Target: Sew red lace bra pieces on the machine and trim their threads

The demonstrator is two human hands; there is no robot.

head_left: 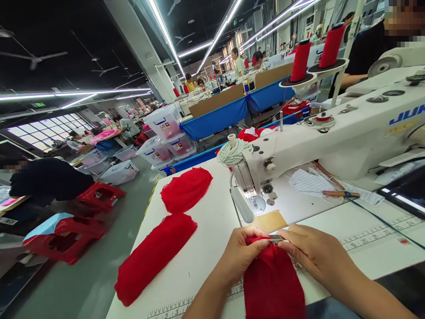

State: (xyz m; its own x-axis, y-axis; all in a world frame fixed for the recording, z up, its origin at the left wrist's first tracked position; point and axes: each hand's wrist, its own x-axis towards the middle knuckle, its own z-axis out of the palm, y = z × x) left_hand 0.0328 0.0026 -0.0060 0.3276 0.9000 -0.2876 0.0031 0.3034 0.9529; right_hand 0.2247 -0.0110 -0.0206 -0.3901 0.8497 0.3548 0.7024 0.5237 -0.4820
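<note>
Both my hands work on a piece of red mesh fabric (pixel 272 283) at the near edge of the white sewing table (pixel 206 230). My left hand (pixel 241 254) is closed, pinching the fabric's top edge. My right hand (pixel 314 252) is closed on a small metal tool (pixel 275 239), perhaps thread snips, whose tip meets the fabric's top edge. Just beyond my hands stands the white sewing machine (pixel 348 137), its needle area (pixel 265 195) lit.
Two more red fabric pieces (pixel 186 188) (pixel 154 257) lie on the table's left part. Red thread cones (pixel 300 60) stand on the machine's rack. Red stools (pixel 99 195) and plastic bins (pixel 164 122) sit by the aisle at left. Other workers sit at far tables.
</note>
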